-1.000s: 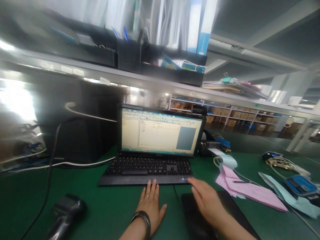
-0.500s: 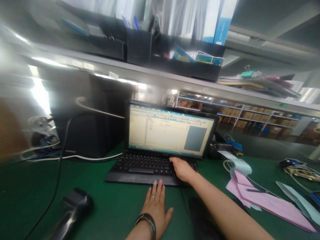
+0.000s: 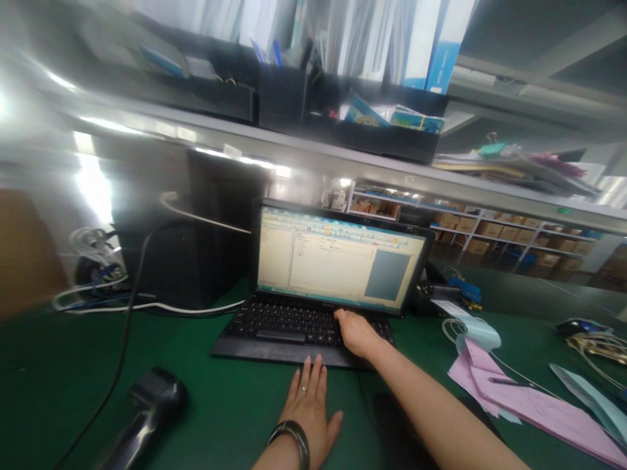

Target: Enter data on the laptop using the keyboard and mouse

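My left hand (image 3: 309, 401) lies flat on the green bench mat (image 3: 63, 365) just in front of the black keyboard (image 3: 294, 329), fingers spread, wearing a ring and a dark bangle. My right hand (image 3: 357, 333) rests on the keyboard's right-hand keys, holding nothing. Behind the keyboard, a monitor (image 3: 340, 261) displays a pale software window. A black handheld barcode scanner (image 3: 154, 401) lies to the left of my left hand, untouched.
A black computer tower (image 3: 191, 261) stands behind the keyboard's left side, with cables running along the bench. On the right lie pink forms (image 3: 529, 405) with a pen, a pale blue paper roll (image 3: 477, 334) and a dark pad (image 3: 406, 434). A shelf of binders overhangs the bench.
My right hand has moved from the keyboard's front edge up onto its right-hand keys. The view has swung slightly, shifting the scene rightwards. My left hand stays flat in place.
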A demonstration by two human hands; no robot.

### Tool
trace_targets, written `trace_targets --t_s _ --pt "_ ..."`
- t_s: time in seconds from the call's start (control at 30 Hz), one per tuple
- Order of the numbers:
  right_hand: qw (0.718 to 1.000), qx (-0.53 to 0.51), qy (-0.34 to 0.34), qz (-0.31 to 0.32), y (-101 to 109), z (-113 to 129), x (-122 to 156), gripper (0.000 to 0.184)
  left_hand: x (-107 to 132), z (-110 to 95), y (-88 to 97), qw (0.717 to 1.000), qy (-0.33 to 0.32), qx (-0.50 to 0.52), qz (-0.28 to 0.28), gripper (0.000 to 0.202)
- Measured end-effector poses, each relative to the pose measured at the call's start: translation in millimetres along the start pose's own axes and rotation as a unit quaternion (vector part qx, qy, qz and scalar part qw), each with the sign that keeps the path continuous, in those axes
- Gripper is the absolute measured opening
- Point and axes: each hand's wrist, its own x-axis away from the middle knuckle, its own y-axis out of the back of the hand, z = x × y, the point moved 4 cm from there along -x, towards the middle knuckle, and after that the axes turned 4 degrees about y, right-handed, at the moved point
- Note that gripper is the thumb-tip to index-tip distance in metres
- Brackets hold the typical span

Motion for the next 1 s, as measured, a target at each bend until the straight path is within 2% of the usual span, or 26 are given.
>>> trace_targets --t_s 0.13,0.23,0.37,0.5,0.63,0.73,0.87,1.0 --pt "1.0 -0.028 -0.004 -0.011 2.8 1.5 -0.3 0.027 0.4 0.8 0.0 1.0 0.004 0.003 0.004 0.072" --pt "0.997 -0.065 -0.003 -0.038 12.4 3.7 7.4 0.028 0.2 0.5 0.8 1.0 0.004 0.004 0.007 0.072" --pt "0.987 -0.117 -0.029 -0.102 35.3 -3.9 40.6 0.027 0.1 -0.1 2.3 1.0 0.003 0.005 0.011 0.072" --pt "0.962 -0.162 -0.109 -0.191 50.7 -33.9 85.3 0.027 -0.5 0.2 2.9 1.0 0.0 0.001 0.009 0.071" --pt "0.917 -0.198 -0.196 -0.287 45.2 -67.1 115.8 0.033 -2.9 0.7 2.5 1.0 -0.002 -0.012 0.009 0.07" --pt "0.891 -0.218 -0.228 -0.326 34.0 -80.5 124.4 0.035 -4.6 1.0 2.2 0.999 -0.002 -0.029 0.014 0.07" --pt "0.883 -0.23 -0.24 -0.331 23.2 -86.6 126.4 0.035 -5.2 1.3 1.4 0.999 -0.006 -0.047 0.016 0.071" --pt "0.89 -0.224 -0.243 -0.314 18.8 -86.0 127.0 0.033 -5.0 1.5 2.1 0.998 -0.008 -0.06 0.015 0.07"
